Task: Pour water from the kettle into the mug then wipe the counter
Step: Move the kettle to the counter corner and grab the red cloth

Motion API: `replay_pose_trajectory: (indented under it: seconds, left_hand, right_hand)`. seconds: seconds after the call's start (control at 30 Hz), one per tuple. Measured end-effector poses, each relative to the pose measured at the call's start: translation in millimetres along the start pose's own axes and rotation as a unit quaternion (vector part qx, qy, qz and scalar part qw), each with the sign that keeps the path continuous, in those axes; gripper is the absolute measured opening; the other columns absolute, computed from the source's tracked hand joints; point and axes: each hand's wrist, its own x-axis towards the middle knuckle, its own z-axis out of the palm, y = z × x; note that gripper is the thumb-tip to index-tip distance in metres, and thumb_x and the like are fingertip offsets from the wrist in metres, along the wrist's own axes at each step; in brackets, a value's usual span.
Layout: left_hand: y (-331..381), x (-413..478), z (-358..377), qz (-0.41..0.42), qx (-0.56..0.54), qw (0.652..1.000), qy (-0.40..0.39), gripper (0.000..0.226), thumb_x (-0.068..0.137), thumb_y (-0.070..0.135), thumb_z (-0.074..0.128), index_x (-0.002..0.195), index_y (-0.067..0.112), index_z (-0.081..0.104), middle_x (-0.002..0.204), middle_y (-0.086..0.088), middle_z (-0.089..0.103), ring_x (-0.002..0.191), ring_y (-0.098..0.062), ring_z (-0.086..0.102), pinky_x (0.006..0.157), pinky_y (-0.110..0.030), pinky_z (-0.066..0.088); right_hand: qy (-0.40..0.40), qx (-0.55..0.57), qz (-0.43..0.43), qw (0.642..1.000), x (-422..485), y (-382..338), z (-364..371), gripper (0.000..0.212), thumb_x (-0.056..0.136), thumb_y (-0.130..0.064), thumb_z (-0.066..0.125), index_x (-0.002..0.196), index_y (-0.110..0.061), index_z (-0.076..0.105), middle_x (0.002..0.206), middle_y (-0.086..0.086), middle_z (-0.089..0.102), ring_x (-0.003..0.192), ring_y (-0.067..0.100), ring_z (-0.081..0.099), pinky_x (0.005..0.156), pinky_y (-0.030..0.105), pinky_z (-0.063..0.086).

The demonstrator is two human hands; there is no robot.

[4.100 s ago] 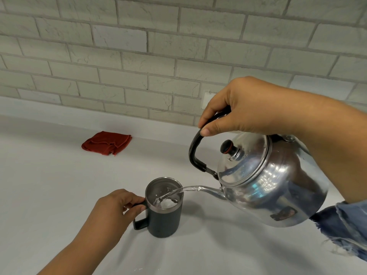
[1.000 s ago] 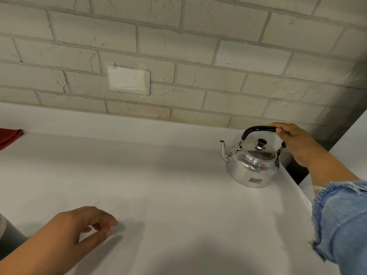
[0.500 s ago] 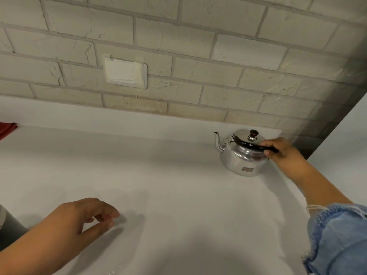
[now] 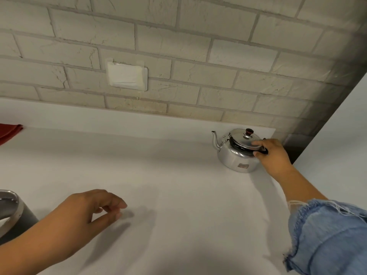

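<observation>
Standing upright, the kettle (image 4: 236, 153) sits at the worktop's (image 4: 178, 175) far right corner.
Right hand (image 4: 272, 153) fingers grasp its folded handle; left hand (image 4: 85, 213) loosely curled, empty; water-filled mug (image 4: 12, 213) near left; broad bare middle.

- One kettle (image 4: 236, 153), steel, standing on the counter.
- One mug (image 4: 12, 213), partly cut off at the left edge.
- One red cloth (image 4: 9, 132), only a corner in view.
- Two hands: left hand (image 4: 87, 211), right hand (image 4: 272, 153).
- One white wall plate (image 4: 127, 76).
- One denim sleeve (image 4: 329, 239).
</observation>
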Motion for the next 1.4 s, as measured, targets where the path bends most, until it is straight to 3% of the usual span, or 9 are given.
replay_pose_trajectory:
  seconds: [0.13,0.2,0.27,0.43,0.67,0.77,0.83,1.13,1.4]
  left_hand:
    - [12.8,-8.8,-15.6,0.016,-0.018,0.999,0.031,0.022,0.076,0.046,0.064,0.094,0.057,0.063,0.091,0.032,0.067,0.086,0.003,0.064,0.077,-0.025,0.054]
    - [17.7,-16.1,-26.8,0.033,-0.018,0.998,0.058,0.026,0.070,0.059,0.055,0.095,0.057,0.063,0.091,0.033,0.067,0.088,0.007,0.063,0.074,-0.017,0.050]
    - [21.7,-26.7,-42.7,0.049,-0.008,0.995,0.088,0.029,0.071,0.063,0.053,0.097,0.054,0.064,0.093,0.034,0.067,0.086,0.012,0.063,0.072,-0.013,0.047]
    - [-8.1,-52.0,-101.6,0.042,-0.008,0.982,0.183,0.047,0.078,0.070,0.053,0.112,0.041,0.064,0.102,0.028,0.069,0.088,0.009,0.067,0.059,-0.019,0.057]
    - [-109.7,-67.2,-170.4,-0.055,0.020,0.974,0.221,0.040,0.076,0.071,0.054,0.107,0.048,0.064,0.100,0.030,0.068,0.088,0.000,0.068,0.075,-0.032,0.057]
    - [-141.7,-68.4,-179.8,-0.103,0.039,0.973,0.204,0.005,0.079,0.056,0.059,0.081,0.055,0.063,0.084,0.026,0.067,0.075,0.003,0.062,0.071,-0.026,0.047]
    - [-162.4,-71.5,-180.1,-0.130,0.046,0.975,0.176,0.010,0.083,0.039,0.064,0.077,0.047,0.063,0.086,0.019,0.068,0.071,0.005,0.058,0.069,-0.024,0.041]
    - [-272.8,-42.0,-183.8,-0.168,0.117,0.978,0.046,0.048,0.085,0.031,0.065,0.128,0.014,0.054,0.141,-0.007,0.049,0.132,-0.025,0.043,0.108,-0.036,0.030]
    - [-344.5,11.8,-189.3,-0.186,0.188,0.964,0.018,0.068,0.094,0.034,0.047,0.149,0.007,0.016,0.161,-0.011,0.007,0.148,-0.029,0.004,0.118,-0.047,0.015]
  right_hand:
    - [0.040,0.201,0.034,0.978,-33.7,-59.4,10.7,0.025,0.090,-0.004,0.058,0.113,-0.015,0.063,0.111,0.002,0.055,0.099,0.018,0.055,0.070,0.008,0.048]
    - [-0.011,0.262,0.029,0.965,-54.1,-89.2,14.0,0.016,0.091,-0.007,0.056,0.097,-0.018,0.067,0.098,-0.004,0.063,0.088,0.002,0.059,0.075,0.016,0.047]
    - [-0.067,0.262,0.005,0.963,-75.3,-115.1,12.9,0.017,0.092,-0.013,0.058,0.085,-0.026,0.067,0.093,-0.010,0.064,0.079,-0.010,0.057,0.069,0.008,0.043]
    - [-0.126,0.222,-0.023,0.966,-119.3,-157.4,8.2,0.011,0.090,-0.022,0.061,0.090,-0.029,0.069,0.110,-0.006,0.061,0.092,0.000,0.058,0.068,0.017,0.039]
    - [-0.174,0.173,-0.018,0.969,-178.8,-223.2,31.0,0.009,0.089,-0.034,0.060,0.086,-0.037,0.068,0.110,-0.015,0.056,0.096,-0.001,0.058,0.063,0.015,0.041]
    - [-0.193,0.163,-0.025,0.967,-197.5,-260.8,53.2,0.009,0.089,-0.034,0.060,0.086,-0.037,0.068,0.109,-0.016,0.055,0.096,-0.002,0.058,0.057,0.012,0.041]
    - [-0.189,0.150,-0.038,0.970,-206.0,-286.2,68.5,0.009,0.089,-0.035,0.060,0.085,-0.038,0.068,0.106,-0.017,0.054,0.095,-0.002,0.057,0.054,0.010,0.040]
    - [-0.133,0.078,-0.100,0.983,-237.1,-357.8,116.7,0.007,0.088,-0.035,0.061,0.084,-0.040,0.064,0.103,-0.020,0.053,0.094,-0.006,0.057,0.075,0.016,0.042]
    - [-0.092,0.087,-0.089,0.988,-259.1,-376.1,123.8,0.011,0.087,-0.030,0.062,0.084,-0.039,0.067,0.099,-0.019,0.056,0.096,-0.007,0.054,0.079,0.020,0.046]
